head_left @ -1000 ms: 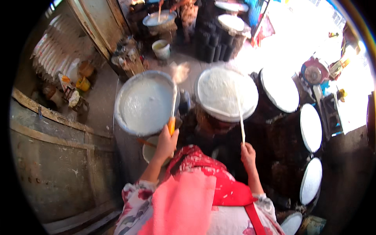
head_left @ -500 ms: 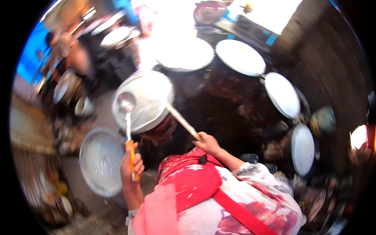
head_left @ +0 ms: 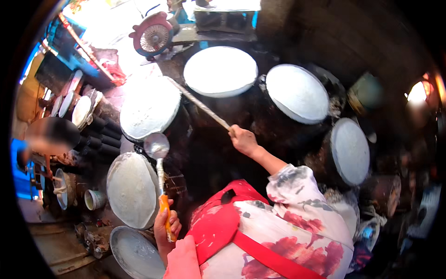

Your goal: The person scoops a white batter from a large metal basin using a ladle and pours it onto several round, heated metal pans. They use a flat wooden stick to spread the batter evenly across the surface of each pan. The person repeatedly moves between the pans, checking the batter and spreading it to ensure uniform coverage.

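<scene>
Left hand (head_left: pixel 160 227) snug around a round-bowled metal ladle (head_left: pixel 157 146), right hand (head_left: pixel 244 140) around a slim stick (head_left: pixel 200 105)

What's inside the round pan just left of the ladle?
A whitish layer spreads across the pan, left of the ladle in the left hand. Its bottom and anything beneath that layer are covered and cannot be seen.

Hard white daylight (head_left: pixel 104 23) glares in over on the left, by some blue sheeting (head_left: pixel 19 174); across from me the wall (head_left: pixel 325 32) stays dark, a small glow (head_left: pixel 416 92) at its far right.
</scene>
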`<move>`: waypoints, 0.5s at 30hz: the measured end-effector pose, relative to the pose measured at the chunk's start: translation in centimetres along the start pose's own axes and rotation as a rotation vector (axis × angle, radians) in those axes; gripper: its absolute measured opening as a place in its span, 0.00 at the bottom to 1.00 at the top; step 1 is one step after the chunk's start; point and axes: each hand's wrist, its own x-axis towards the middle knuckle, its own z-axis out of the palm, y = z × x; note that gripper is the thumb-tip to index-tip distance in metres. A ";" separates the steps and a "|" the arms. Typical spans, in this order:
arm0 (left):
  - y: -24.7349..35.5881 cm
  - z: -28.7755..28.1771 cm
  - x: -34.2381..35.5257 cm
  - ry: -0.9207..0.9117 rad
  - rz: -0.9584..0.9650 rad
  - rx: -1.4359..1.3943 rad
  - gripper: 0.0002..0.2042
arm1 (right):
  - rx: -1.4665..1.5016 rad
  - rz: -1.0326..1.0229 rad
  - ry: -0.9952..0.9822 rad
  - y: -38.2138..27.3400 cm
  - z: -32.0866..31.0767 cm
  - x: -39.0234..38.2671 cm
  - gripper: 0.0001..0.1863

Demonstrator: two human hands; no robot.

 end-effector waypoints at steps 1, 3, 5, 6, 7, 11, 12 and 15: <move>0.2 0.9 1.4 -0.011 -0.027 -0.018 0.17 | 0.003 0.070 -0.049 1.2 -0.4 1.2 0.08; 0.5 2.7 4.2 -0.024 -0.068 -0.034 0.18 | 0.070 0.158 -0.067 3.4 -0.6 2.7 0.10; 0.5 4.3 6.2 -0.008 -0.066 -0.071 0.18 | 0.127 0.254 -0.086 5.1 -0.5 4.2 0.12; 0.6 5.3 7.1 0.007 -0.061 -0.094 0.18 | 0.142 0.302 -0.095 5.8 -0.4 5.0 0.13; 0.5 5.9 8.0 0.024 -0.059 -0.094 0.18 | 0.152 0.360 -0.131 6.0 -1.2 5.8 0.15; 0.8 8.3 10.7 0.032 -0.030 -0.075 0.18 | 0.138 0.362 -0.114 8.0 -1.8 9.6 0.23; 1.1 9.0 11.7 0.029 -0.024 -0.034 0.18 | 0.139 0.368 -0.130 8.2 -2.2 10.6 0.25; 2.7 11.8 15.4 0.019 -0.004 0.121 0.17 | 0.251 0.380 -0.194 10.3 -1.6 13.3 0.25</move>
